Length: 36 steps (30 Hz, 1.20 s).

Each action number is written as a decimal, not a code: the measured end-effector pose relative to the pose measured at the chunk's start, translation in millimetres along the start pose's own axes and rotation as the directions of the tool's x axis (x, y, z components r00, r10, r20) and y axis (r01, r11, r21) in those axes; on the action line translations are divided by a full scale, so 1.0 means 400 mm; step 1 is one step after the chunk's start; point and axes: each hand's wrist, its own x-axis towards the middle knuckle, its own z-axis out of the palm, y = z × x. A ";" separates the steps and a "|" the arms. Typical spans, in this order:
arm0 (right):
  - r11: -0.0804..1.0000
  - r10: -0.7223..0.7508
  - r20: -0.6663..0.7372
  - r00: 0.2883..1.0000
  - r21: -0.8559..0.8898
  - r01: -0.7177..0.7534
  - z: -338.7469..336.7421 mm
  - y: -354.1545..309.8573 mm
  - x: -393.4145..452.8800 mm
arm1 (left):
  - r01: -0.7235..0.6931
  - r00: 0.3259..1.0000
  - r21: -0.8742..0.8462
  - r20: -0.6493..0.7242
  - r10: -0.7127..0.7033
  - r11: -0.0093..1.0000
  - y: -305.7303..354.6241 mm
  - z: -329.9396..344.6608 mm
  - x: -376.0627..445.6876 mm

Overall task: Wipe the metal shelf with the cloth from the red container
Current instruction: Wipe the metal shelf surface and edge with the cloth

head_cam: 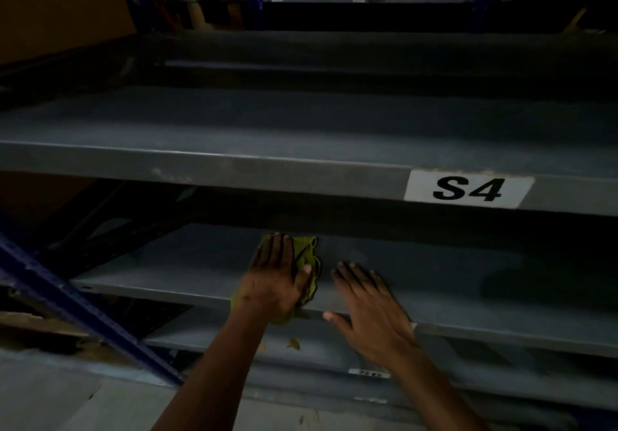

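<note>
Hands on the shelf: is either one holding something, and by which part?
Neither grips anything. The left hand presses flat on the middle of the yellow-green cloth, pinning it to the metal shelf; the right hand rests empty near its front edge.

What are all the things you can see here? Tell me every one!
cloth: one, yellow-green, on the wiped shelf, under the left hand
wiped shelf: one, grey metal, just below the S4 shelf
S4 shelf: one, grey metal, middle of view
S4 label: one, white with black letters, on that shelf's front edge, right side
other shelves: several, grey, above and below, dim
small label: one, white, lower shelf edge, too blurred to read
blue post: one, blue, slanting at lower left
brown scraps: a couple, brown, on the shelf below the hands
left hand: one, pressing flat on the cloth
right hand: one, flat on the wiped shelf, right of the cloth
</note>
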 end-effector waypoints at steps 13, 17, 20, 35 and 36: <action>1.000 -0.007 -0.053 0.999 0.013 0.008 -0.006 0.002 -0.004 | -0.032 0.997 -0.025 -0.066 0.030 0.999 0.040 0.016 -0.027; 1.000 -0.026 -0.067 0.997 0.003 0.026 -0.004 0.003 -0.002 | 0.026 0.994 -0.041 -0.104 -0.030 0.999 0.020 0.017 -0.017; 0.999 -0.035 -0.063 0.997 0.002 0.035 0.002 0.005 -0.001 | 0.062 0.993 -0.038 -0.101 -0.066 0.997 0.019 0.021 0.004; 1.000 0.017 -0.073 0.997 -0.001 -0.017 -0.004 0.017 -0.029 | -0.006 0.993 0.006 -0.121 0.007 1.000 0.126 0.043 0.006; 0.999 0.031 -0.075 0.997 -0.013 -0.032 -0.002 0.023 -0.037 | -0.005 0.994 0.002 -0.113 0.005 1.000 0.126 0.043 0.001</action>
